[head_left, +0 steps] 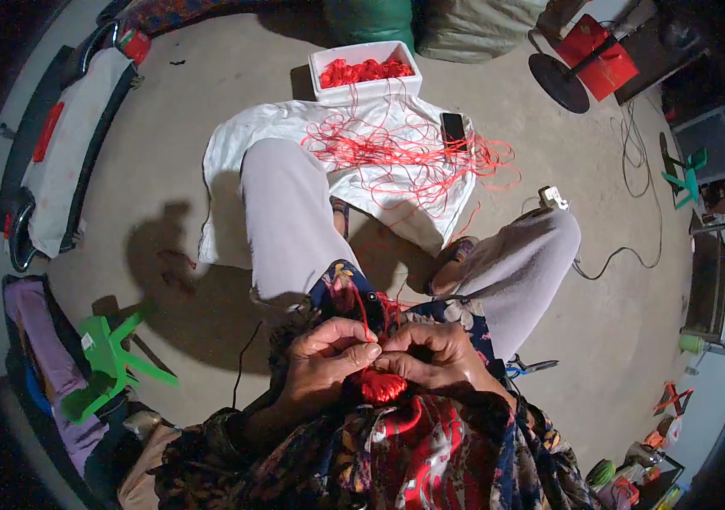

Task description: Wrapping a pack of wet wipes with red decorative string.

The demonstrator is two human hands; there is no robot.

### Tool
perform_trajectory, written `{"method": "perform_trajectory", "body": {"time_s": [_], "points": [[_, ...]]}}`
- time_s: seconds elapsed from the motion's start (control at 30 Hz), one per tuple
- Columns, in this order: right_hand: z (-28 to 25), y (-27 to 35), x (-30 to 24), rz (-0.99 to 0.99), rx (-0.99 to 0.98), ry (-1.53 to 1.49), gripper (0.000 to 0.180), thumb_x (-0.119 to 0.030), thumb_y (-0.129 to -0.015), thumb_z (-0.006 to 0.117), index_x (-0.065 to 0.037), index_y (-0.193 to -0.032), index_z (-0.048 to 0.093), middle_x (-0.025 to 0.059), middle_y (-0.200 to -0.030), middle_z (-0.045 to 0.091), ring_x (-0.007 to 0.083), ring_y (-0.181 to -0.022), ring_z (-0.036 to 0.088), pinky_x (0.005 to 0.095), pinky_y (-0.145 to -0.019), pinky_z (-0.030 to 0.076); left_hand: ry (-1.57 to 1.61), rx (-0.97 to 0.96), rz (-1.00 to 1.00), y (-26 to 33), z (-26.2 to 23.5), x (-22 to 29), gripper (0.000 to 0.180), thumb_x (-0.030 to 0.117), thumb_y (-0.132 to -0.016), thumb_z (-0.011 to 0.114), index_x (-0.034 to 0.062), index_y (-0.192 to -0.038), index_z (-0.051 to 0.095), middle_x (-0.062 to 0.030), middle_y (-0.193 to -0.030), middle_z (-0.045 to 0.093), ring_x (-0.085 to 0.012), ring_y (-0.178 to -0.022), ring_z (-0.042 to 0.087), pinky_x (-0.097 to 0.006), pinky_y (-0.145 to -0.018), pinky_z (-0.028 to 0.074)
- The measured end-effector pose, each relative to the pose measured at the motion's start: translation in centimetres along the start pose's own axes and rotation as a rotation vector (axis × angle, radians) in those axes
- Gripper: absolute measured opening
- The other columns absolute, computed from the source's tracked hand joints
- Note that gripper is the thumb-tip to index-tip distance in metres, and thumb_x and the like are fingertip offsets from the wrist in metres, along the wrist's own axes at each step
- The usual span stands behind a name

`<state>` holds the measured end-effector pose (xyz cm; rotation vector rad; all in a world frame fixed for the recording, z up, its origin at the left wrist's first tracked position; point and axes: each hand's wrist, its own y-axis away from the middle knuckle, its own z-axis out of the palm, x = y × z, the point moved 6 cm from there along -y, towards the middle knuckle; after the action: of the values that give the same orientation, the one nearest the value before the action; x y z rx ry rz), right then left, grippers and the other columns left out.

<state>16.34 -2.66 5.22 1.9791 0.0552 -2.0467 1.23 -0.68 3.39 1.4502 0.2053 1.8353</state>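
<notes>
A glossy red bundle (382, 388) rests low against the person's patterned clothes (294, 463). Above it, the left hand (332, 353) pinches red cord (366, 321) in a tight grip; the right hand (436, 353) bunches its fingertips, on what I can't tell. Beyond, a red string tangle (379, 153) covers white cloth (243, 132).

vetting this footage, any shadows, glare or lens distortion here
Head view: strong fisheye, rim blacked out; head view: large dark shadow on the floor left of the grey trousers; head view: sheen on the red cord bundle near the left hand.
</notes>
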Motion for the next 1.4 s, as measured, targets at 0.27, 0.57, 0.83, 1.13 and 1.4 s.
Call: {"method": "perform_trajectory", "body": {"time_s": [0.27, 0.57, 0.83, 1.13, 1.4], "points": [[-0.2, 1.2, 3.2, 0.087, 0.147, -0.093, 0.005, -0.003, -0.083, 0.067, -0.002, -0.085, 0.063, 0.0026, -0.075, 0.061, 0.0069, -0.067, 0.055, 0.0200, -0.058, 0.043, -0.180, -0.216, 0.085, -0.6, 0.5, 0.9, 0.028, 0.003, -0.083, 0.066, 0.0031, -0.106, 0.048, -0.0039, -0.089, 0.061, -0.0086, -0.084, 0.057, -0.023, -0.075, 0.046], [-0.8, 1.2, 2.6, 0.068, -0.072, 0.067, 0.027, -0.006, -0.072, 0.059, -0.002, -0.098, 0.059, 0.0044, -0.091, 0.063, 0.0119, -0.085, 0.056, 0.0262, -0.077, 0.045, -0.335, -0.153, 0.098, 0.2, 1.0, 2.4, 0.042, 0.002, -0.082, 0.068, -0.0008, -0.120, 0.051, -0.0091, -0.094, 0.066, -0.0095, -0.087, 0.062, -0.024, -0.080, 0.049], [-0.7, 1.1, 2.9, 0.049, -0.034, 0.083, 0.027, -0.007, -0.071, 0.058, 0.001, -0.096, 0.060, 0.0067, -0.093, 0.064, 0.0139, -0.087, 0.058, 0.0274, -0.078, 0.045, -0.298, -0.076, 0.196, 0.4, 0.1, 1.2, 0.041, 0.000, -0.080, 0.070, -0.0031, -0.117, 0.052, -0.0069, -0.098, 0.065, -0.0107, -0.089, 0.063, -0.024, -0.081, 0.049], [-0.8, 1.4, 3.0, 0.312, -0.010, -0.116, 0.018, -0.013, -0.079, 0.053, 0.001, -0.088, 0.060, 0.0048, -0.089, 0.062, 0.0128, -0.079, 0.056, 0.0250, -0.071, 0.045, -0.390, -0.103, 0.263, 0.2, 1.1, 2.5, 0.028, 0.002, -0.080, 0.070, -0.0017, -0.107, 0.061, -0.0051, -0.093, 0.066, -0.0111, -0.090, 0.063, -0.025, -0.079, 0.050], [-0.9, 1.4, 2.5, 0.080, -0.023, -0.068, 0.007, -0.007, -0.080, 0.058, -0.003, -0.086, 0.058, 0.0022, -0.080, 0.061, 0.0075, -0.070, 0.053, 0.0195, -0.061, 0.042, -0.514, -0.154, 0.294, 0.3, 1.5, 3.0, 0.017, 0.007, -0.081, 0.071, -0.0032, -0.093, 0.066, -0.0060, -0.086, 0.065, -0.0094, -0.080, 0.060, -0.026, -0.071, 0.049]]}}
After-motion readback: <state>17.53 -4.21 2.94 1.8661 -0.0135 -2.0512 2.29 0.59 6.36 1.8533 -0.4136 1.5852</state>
